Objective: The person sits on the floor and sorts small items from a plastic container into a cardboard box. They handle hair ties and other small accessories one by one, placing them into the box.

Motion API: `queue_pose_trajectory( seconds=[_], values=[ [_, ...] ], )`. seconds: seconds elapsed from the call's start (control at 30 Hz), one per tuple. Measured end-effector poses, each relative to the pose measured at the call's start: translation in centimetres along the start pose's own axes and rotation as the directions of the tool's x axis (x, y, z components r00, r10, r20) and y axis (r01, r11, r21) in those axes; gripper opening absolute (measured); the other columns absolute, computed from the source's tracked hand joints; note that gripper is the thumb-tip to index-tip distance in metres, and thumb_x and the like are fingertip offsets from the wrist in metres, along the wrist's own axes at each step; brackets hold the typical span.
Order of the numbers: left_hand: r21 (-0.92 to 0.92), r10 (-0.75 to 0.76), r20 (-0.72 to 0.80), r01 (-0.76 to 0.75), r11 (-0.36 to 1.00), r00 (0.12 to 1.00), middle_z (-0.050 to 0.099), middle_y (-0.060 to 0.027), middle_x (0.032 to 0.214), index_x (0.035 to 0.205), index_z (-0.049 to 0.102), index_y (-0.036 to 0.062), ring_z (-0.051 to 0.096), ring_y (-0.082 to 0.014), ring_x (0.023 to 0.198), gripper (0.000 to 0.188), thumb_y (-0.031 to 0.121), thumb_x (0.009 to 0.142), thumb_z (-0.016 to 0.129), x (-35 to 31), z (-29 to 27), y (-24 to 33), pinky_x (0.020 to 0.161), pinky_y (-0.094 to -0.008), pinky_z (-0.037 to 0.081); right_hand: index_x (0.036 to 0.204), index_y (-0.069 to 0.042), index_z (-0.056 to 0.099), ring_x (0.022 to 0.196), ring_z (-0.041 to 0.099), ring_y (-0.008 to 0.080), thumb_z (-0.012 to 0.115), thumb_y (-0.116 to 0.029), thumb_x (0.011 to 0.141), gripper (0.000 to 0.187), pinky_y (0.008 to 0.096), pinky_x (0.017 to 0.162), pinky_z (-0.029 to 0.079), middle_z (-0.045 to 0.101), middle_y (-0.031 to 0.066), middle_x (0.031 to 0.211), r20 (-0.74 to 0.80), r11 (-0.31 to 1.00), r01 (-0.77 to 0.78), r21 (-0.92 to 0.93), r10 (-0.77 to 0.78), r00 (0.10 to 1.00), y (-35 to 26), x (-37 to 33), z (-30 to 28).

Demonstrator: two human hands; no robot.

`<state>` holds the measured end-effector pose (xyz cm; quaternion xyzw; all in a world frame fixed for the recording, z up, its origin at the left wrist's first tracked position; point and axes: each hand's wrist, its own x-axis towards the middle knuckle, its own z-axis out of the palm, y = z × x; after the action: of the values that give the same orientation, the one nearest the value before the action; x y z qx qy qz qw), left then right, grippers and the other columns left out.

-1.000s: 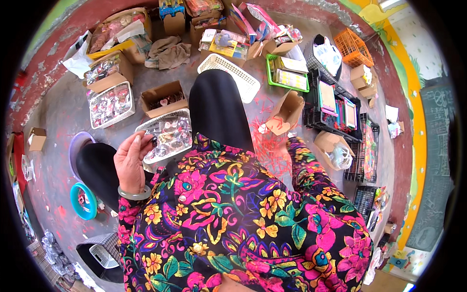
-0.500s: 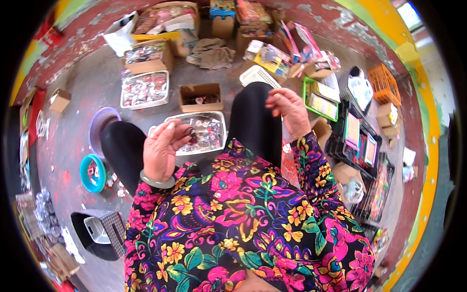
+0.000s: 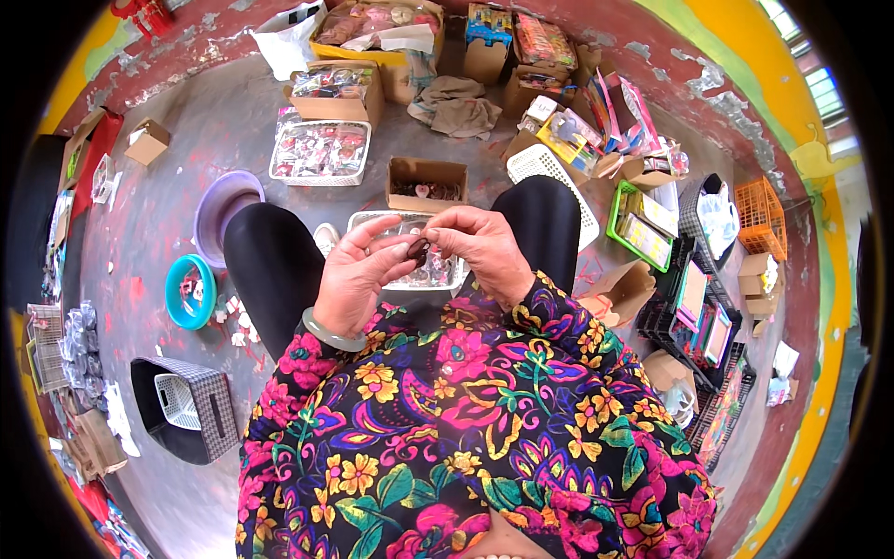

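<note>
My left hand (image 3: 356, 279), with a pale bangle (image 3: 332, 338) at its wrist, pinches a small dark loop (image 3: 418, 250) between thumb and fingers. It looks like a thin elastic band, but it is too small to tell surely. From the other side my right hand (image 3: 486, 253) closes thumb and fingertips on the upper edge of that loop. Both hands meet in front of my knees. Below them sits a white basket (image 3: 419, 295) of small wrapped pieces, partly hidden by the hands. Just beyond it is an open cardboard box (image 3: 410, 203) with dark small pieces inside.
Farther off stands another white basket (image 3: 321, 180) of packaged pieces. On the left are a purple basin (image 3: 207, 219), a teal basin (image 3: 197, 320) and a checked bin (image 3: 214, 419). To the right are a green crate (image 3: 638, 256), black crates (image 3: 684, 312) and an orange crate (image 3: 762, 214).
My right hand has come from above the right knee to my left hand and taken hold of the dark loop. The left hand still holds it. The whole view has shifted slightly.
</note>
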<state>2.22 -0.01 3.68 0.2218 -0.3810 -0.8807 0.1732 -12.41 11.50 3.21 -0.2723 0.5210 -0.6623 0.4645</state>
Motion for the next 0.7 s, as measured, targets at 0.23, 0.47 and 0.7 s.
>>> queue_pose_trajectory(
  seconds=[0.23,0.47,0.7],
  values=[
    [0.169,-0.037,-0.017,0.04,0.985,0.999,0.064,-0.0141,0.095,0.103,0.057,-0.0024,0.063,-0.0204,0.09,0.019,0.007,0.088,0.053,0.3,-0.6,-0.6,0.066,-0.0238,0.054,0.093,0.0,0.064,0.07,0.055,0.0056,0.06,-0.007,0.083,0.013,0.0187,0.059,0.043,0.062,0.0003,0.081,-0.062,0.992,0.052,-0.115,-0.06,0.996,0.6,-0.6,-0.3],
    [0.089,-0.102,0.037,0.098,0.991,0.994,0.064,-0.0153,0.096,0.105,0.056,-0.0023,0.063,-0.0213,0.09,0.022,0.013,0.092,0.046,0.1,-0.4,-0.2,0.061,-0.0212,0.052,0.1,-0.001,0.065,0.071,0.055,0.0059,0.057,-0.002,0.082,0.019,0.0191,0.059,0.044,0.063,0.0024,0.086,-0.011,0.996,0.072,-0.043,-0.072,0.997,-0.3,-0.8,-0.2],
    [-0.011,-0.065,0.098,0.067,0.998,0.993,0.062,-0.0168,0.1,0.105,0.055,-0.004,0.062,-0.023,0.094,0.024,0.013,0.092,0.045,0.2,-0.9,-0.7,0.078,-0.028,0.052,0.092,-0.002,0.067,0.072,0.058,0.0094,0.052,0.009,0.078,0.023,0.0207,0.063,0.047,0.063,0.005,0.086,0.089,0.967,0.195,-0.162,-0.182,0.979,0.0,-0.7,-1.0]
  ],
)
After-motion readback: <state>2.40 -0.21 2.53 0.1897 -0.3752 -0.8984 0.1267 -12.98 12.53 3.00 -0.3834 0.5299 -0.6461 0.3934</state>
